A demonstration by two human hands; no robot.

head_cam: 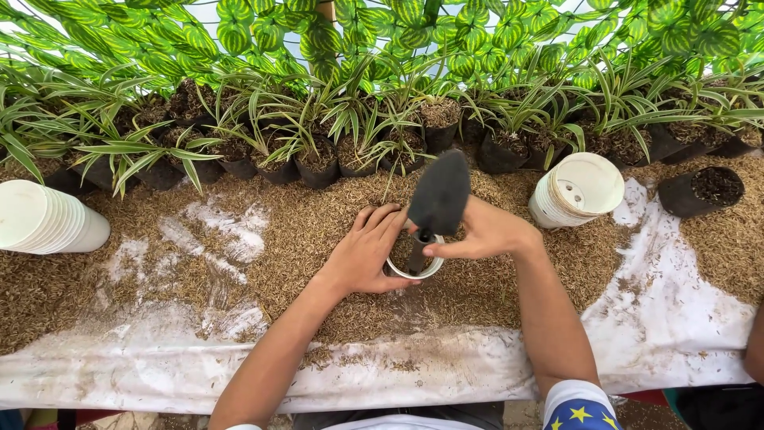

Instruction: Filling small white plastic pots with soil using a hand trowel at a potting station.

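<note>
**Trowel handle down in a small white pot**

White sheeting (159,358) edges the husk-strewn bench (302,231). Left hand (366,255) cups the small white pot (415,269), fingers curled round it. Right hand (481,232) grips the black trowel (438,199), blade up, above the pot. Stacked white pots (577,189) lie right of it; potted plants (318,151) stand behind.

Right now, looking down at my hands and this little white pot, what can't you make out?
- Inside of the small white pot, head view: covered by the left hand and the trowel handle.
- Trowel handle: wrapped by the right hand.
- Stack of white pots at left: cut off by the frame edge.
- Black grow bag: contents too small to tell.
</note>
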